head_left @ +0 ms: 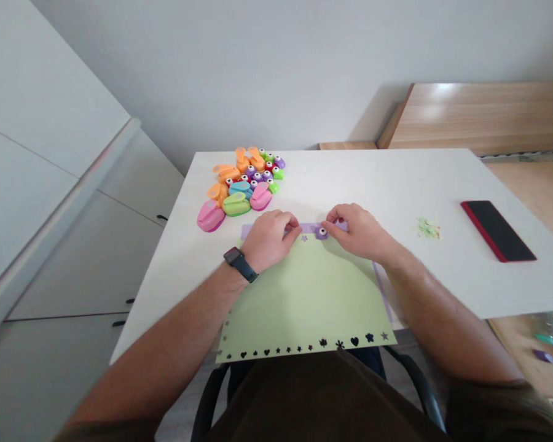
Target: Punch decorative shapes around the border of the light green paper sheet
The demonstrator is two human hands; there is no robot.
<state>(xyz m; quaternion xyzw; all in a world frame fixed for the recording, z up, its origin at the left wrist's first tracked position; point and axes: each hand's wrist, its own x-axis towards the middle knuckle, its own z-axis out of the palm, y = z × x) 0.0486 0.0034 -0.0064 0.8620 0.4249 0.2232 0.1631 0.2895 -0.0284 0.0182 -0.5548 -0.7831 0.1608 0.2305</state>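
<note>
Right hand [357, 230] grips purple punch [321, 232]; left hand [270, 239] pins lilac strip [247, 231].

Okay so from my view, my left hand [270, 239] is pinching a lilac paper strip [267, 231] down on the top edge of a pale green card [304, 301], and my right hand [357, 232] has a small purple craft punch [321, 232] at the strip. Dark hearts and stars run along the card's near edge. Up on the white table [350, 178] there's a pile of colorful craft punches [239, 187], plus a few green paper scraps [427, 228] and a black phone [498, 231] off right.
</note>
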